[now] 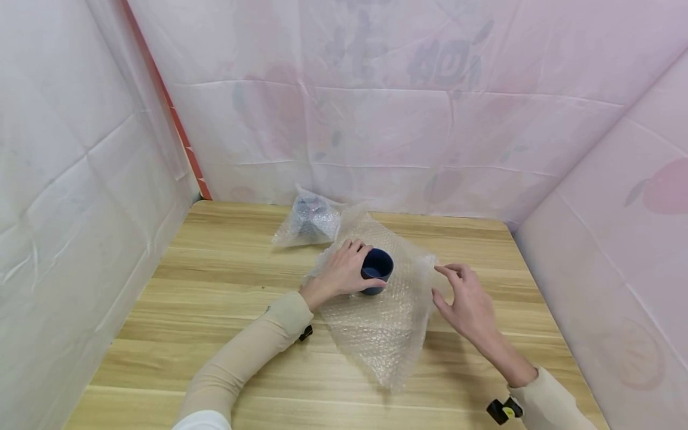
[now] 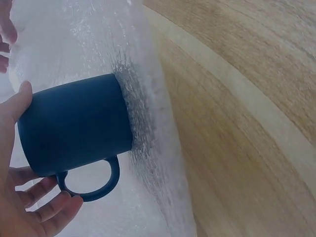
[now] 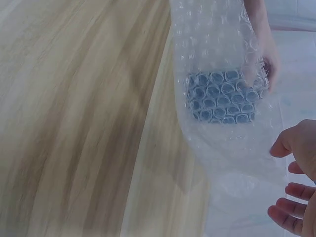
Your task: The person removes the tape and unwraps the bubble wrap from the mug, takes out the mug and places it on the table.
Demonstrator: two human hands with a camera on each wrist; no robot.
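A dark blue mug [image 1: 378, 264] stands upright on a sheet of bubble wrap [image 1: 395, 334]. My left hand [image 1: 344, 269] holds it near the rim, the thumb on one side and the fingers round by the handle [image 2: 101, 190]. To the right, my right hand [image 1: 467, 301] is beside the wrap's right edge, its fingers and thumb spread apart with nothing between them. That edge stands up off the table, and the right wrist view shows the mug [image 3: 222, 101] through the bubbles. In this view my right hand [image 3: 298, 182] is just beyond the plastic.
Behind and left of the mug sits a bubble-wrapped bundle [image 1: 309, 218] with something dark inside. The wooden table [image 1: 215, 280] is bordered by hanging sheets, with the back sheet [image 1: 376, 137] close behind the bundle.
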